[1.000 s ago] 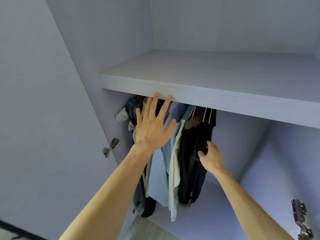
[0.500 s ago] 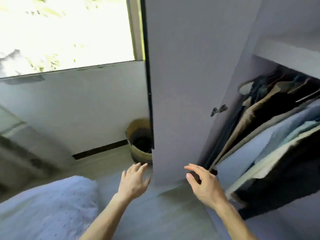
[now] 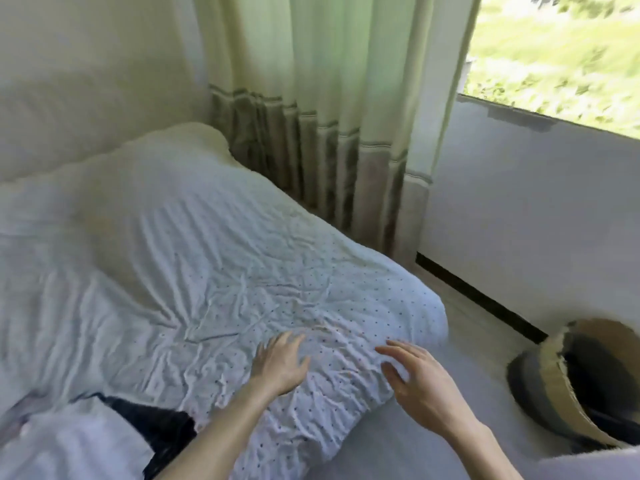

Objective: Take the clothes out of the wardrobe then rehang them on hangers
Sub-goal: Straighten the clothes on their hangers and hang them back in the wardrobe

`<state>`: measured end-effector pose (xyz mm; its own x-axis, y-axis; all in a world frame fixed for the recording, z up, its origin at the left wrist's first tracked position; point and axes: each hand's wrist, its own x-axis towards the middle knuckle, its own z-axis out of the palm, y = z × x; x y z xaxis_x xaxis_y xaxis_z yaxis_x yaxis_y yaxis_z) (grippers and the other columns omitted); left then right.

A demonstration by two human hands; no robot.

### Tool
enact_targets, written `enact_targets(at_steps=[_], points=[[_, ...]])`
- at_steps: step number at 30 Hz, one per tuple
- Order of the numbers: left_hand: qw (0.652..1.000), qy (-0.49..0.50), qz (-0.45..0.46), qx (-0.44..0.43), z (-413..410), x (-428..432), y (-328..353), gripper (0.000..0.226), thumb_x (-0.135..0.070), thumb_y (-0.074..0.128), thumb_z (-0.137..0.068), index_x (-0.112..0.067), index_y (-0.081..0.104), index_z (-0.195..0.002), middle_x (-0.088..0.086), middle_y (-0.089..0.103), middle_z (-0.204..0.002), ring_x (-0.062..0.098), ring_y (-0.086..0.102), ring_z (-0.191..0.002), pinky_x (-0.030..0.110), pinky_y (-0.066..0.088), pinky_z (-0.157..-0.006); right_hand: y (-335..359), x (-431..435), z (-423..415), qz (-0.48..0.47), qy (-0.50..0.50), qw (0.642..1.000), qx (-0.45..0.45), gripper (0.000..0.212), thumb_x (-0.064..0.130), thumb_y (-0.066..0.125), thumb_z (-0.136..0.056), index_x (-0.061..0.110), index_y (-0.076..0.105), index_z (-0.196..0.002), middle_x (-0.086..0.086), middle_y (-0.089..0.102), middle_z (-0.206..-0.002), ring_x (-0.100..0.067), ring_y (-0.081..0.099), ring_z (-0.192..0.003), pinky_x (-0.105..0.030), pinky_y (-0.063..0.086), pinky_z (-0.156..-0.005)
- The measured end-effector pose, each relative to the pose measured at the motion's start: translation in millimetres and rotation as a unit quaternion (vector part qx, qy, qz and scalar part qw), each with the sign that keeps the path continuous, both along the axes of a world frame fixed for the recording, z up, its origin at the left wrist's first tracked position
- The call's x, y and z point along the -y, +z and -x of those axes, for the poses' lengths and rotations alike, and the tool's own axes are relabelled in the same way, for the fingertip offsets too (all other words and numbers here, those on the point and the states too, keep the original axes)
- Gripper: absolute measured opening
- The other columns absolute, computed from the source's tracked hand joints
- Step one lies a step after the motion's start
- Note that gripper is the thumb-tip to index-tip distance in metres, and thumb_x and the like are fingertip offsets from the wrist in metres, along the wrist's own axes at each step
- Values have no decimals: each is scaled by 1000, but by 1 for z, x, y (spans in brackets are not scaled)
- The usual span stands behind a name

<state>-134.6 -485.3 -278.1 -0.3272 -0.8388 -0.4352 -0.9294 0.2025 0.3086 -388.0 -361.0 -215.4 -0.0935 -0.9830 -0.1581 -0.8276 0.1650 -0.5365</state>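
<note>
Both my hands are held out over the near corner of a bed and hold nothing. My left hand (image 3: 281, 366) hovers with spread fingers over the white dotted bedsheet (image 3: 214, 271). My right hand (image 3: 417, 381) is beside it at the bed's edge, fingers loosely spread. A dark garment (image 3: 152, 422) and a pale lilac garment (image 3: 69, 445) lie on the bed at the lower left. The wardrobe and its hanging clothes are out of view. No hangers are visible.
A woven basket (image 3: 568, 382) with a dark inside stands on the floor at the right. Cream curtains (image 3: 329, 116) hang behind the bed beside a window (image 3: 561, 53). A white edge (image 3: 588, 462) shows at the bottom right corner.
The view has swung left from the wardrobe to the bed. Both hands came away from the hanging clothes, dropped low and now hover empty over the bedsheet.
</note>
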Motion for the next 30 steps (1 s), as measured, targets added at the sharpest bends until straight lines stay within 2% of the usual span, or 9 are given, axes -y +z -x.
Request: enact_targets(at_steps=[7,10,15,20,30], points=[[971,238,14,1,-133,-59,-1,55,-49,42,-99,-36,33,-152,-9,34,-157,19,35,-143,48,30,-115,-4,79,-102,-18,254,967,-20,36,47,46,-101,44,52,-137,22,46,-148,-4,32,-144,-27,32,-115],[943,333,18,-2,-166,-97,-2,53,-50,42,-97,-36,37,-149,-10,37,-154,19,36,-141,48,31,-113,-9,93,-136,-27,341,939,-25,39,48,42,-102,44,49,-140,21,43,-150,-4,28,-145,-27,30,-116],[890,456,-2,18,-189,-165,-10,56,-49,41,-98,-36,32,-153,-8,31,-159,17,29,-146,45,25,-118,-23,92,-177,-36,450,892,-13,40,47,42,-102,41,49,-142,19,43,-151,-4,27,-146,-26,29,-115],[855,517,-16,45,-194,-215,-13,55,-48,41,-100,-36,30,-153,-7,27,-161,15,24,-149,43,21,-119,-43,79,-205,-63,519,853,-19,43,47,39,-103,40,45,-145,17,39,-154,-5,25,-147,-25,26,-117],[833,545,-70,67,-246,-261,-22,53,-46,41,-100,-34,33,-152,-4,28,-161,19,23,-149,47,18,-120,-81,65,-276,-121,590,792,-95,46,40,40,-104,33,41,-149,9,37,-157,-13,22,-150,-34,27,-119]])
